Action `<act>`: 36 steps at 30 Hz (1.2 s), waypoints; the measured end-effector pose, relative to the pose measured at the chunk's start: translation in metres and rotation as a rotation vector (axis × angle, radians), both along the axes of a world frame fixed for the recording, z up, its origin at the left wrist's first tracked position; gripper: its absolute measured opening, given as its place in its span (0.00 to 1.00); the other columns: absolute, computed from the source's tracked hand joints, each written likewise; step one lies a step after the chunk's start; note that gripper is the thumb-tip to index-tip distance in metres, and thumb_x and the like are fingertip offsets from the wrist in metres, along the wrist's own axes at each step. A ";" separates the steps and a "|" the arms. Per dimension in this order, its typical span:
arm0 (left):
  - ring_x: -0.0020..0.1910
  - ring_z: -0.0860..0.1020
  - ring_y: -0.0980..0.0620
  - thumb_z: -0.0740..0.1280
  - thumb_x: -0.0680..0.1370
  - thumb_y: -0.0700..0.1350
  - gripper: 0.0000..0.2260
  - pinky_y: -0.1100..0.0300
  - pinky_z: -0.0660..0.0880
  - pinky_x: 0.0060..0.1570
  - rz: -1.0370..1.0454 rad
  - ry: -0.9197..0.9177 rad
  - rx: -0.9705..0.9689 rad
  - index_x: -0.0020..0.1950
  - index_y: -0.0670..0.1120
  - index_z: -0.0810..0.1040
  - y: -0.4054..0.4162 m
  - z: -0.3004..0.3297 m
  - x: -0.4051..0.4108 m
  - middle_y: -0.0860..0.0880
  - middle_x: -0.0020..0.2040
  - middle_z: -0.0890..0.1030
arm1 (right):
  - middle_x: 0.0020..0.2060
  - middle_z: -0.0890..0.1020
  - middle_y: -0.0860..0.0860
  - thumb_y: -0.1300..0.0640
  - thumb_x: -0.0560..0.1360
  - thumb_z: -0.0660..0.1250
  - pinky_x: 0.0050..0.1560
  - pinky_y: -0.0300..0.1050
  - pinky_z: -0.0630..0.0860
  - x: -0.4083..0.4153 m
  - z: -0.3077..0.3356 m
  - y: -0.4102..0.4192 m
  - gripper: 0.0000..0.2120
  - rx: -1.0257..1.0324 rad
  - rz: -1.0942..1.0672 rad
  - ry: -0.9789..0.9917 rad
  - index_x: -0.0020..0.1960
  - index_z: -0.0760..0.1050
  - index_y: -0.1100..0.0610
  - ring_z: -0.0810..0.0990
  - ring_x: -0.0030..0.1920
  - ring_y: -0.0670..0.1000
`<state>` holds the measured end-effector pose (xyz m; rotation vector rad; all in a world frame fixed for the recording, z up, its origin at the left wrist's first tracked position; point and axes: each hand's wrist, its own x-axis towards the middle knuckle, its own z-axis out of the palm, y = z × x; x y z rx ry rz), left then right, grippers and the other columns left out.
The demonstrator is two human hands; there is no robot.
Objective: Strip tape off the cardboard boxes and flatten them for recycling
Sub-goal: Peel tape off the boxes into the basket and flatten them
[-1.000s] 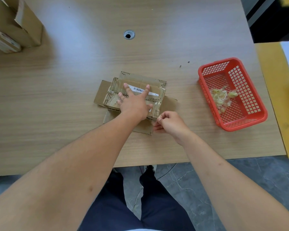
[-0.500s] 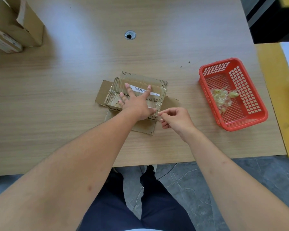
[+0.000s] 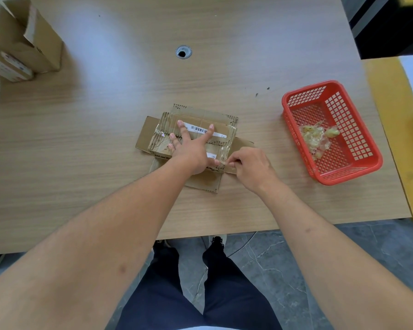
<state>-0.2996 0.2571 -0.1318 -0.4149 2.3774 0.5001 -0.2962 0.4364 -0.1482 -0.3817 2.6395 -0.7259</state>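
Red basket (image 3: 364, 148) (tape scraps inside)

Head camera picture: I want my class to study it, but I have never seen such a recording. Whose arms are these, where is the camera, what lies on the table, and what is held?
There is no machine here. A person wears a camera on the head, looking down at their own arms, so the legs show below the table edge. This is the only view.

On the table lies a flattened box with clear tape across it. The left hand presses flat on the box with fingers spread. The right hand pinches the tape at the box's right edge, apparently to peel it.

To the right stands a red basket holding crumpled tape scraps. More boxes sit at the far left corner.
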 end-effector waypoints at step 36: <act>0.77 0.32 0.29 0.70 0.78 0.60 0.42 0.36 0.39 0.77 -0.017 0.061 -0.005 0.79 0.70 0.41 0.001 -0.004 0.010 0.39 0.76 0.24 | 0.45 0.82 0.52 0.64 0.77 0.69 0.48 0.50 0.75 0.004 -0.013 -0.026 0.09 -0.105 -0.333 0.110 0.44 0.73 0.53 0.80 0.49 0.57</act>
